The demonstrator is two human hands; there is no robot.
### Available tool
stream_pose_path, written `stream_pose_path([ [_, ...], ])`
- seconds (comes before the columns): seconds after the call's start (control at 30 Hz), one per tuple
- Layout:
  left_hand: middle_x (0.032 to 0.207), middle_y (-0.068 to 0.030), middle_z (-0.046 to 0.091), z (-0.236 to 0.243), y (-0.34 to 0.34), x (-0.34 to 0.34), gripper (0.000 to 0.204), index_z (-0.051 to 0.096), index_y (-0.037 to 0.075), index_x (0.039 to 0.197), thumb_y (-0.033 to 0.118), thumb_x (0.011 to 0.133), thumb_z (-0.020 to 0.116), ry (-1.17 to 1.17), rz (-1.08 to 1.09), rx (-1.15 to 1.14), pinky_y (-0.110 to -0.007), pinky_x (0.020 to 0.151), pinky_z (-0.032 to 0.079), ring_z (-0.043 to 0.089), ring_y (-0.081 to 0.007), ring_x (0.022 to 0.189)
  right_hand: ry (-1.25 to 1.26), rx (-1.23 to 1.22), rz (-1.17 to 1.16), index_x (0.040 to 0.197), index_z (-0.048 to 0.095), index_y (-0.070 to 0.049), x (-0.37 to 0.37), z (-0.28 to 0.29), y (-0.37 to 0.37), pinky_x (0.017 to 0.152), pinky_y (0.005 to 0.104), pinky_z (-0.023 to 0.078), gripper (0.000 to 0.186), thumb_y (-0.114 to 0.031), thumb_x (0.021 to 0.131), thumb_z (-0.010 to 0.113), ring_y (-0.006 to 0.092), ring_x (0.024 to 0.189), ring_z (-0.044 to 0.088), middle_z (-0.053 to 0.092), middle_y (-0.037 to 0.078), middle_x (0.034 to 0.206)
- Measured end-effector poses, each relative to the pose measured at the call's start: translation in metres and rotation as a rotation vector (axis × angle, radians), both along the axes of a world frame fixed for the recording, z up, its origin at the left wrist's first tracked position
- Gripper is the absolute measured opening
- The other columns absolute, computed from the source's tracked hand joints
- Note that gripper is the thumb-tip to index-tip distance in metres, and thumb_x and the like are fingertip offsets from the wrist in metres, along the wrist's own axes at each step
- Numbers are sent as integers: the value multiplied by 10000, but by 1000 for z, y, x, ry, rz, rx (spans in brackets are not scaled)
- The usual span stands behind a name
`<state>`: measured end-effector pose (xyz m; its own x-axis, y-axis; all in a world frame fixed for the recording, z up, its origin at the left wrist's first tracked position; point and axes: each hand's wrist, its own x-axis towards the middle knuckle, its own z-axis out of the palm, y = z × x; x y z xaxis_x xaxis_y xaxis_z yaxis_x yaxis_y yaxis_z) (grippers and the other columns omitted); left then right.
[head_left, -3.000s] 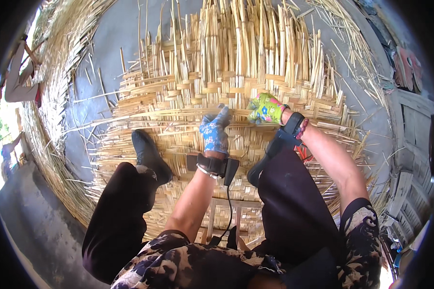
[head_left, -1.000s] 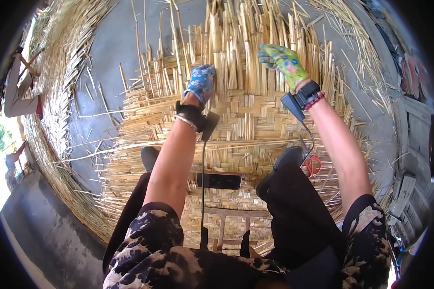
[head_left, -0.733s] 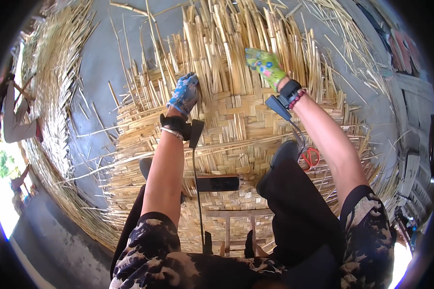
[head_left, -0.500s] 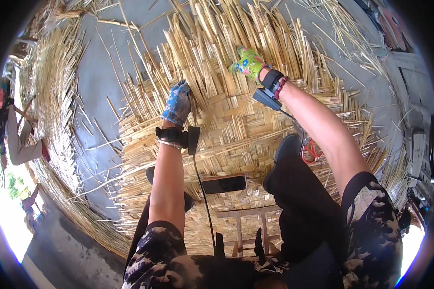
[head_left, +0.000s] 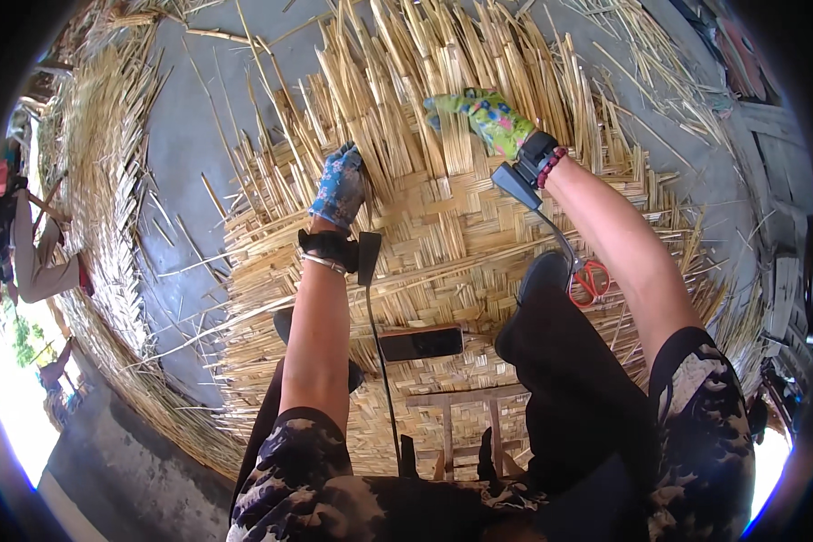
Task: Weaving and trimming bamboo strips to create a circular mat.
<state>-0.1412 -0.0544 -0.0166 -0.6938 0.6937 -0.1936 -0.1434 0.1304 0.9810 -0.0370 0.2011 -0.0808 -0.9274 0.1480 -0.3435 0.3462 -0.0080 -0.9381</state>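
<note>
My left hand [head_left: 339,188], in a blue flowered glove, is closed at the left part of a woven reed mat [head_left: 447,217], its fingers curled round some flat reed strips [head_left: 357,117]; the fingertips are partly hidden. Farther right and higher, my right hand [head_left: 486,119], in a green flowered glove, reaches across the upright loose strips [head_left: 506,63] with its fingers stretched to the left. Below both hands the mat shows a tight diagonal weave, while its far edge fans out into long unwoven strips.
A dark phone [head_left: 422,343] lies on the mat before me. Red-handled scissors [head_left: 590,284] rest beside my right shoe [head_left: 544,278]. A wooden stool [head_left: 465,397] stands near me. Another reed mat [head_left: 108,181] is at the left, near another person [head_left: 41,257]. Loose reeds [head_left: 659,81] litter the grey floor.
My right hand has shifted slightly right, its fingers now stretched more sideways across the strips. The left hand stays nearly in place, still closed.
</note>
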Motion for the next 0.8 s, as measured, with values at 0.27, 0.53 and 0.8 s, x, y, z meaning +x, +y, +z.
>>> stream_pose_path([
  [0.27,843,-35,568,-8,-16,-8,173,523,8,946,108,841,428,-118,61,7,-215,660,426,530,-111,741,-109,-518,-232,1033,470,-27,-4,41,-14,669,285,442,291,-176,784,490,154,879,543,575,90,961],
  [0.53,875,-161,563,5,-17,-10,222,563,15,903,26,708,458,78,-21,-189,-328,722,426,528,-318,833,-180,-221,-183,1070,447,-5,-5,68,-22,635,293,449,366,-184,769,554,159,881,550,568,75,1002],
  [0.8,815,-140,573,-16,-19,-12,222,557,9,909,24,710,462,481,-129,-355,-305,664,442,552,-297,760,-134,-227,-52,962,487,-44,-1,29,-11,685,217,423,255,-144,746,578,118,812,531,549,39,917],
])
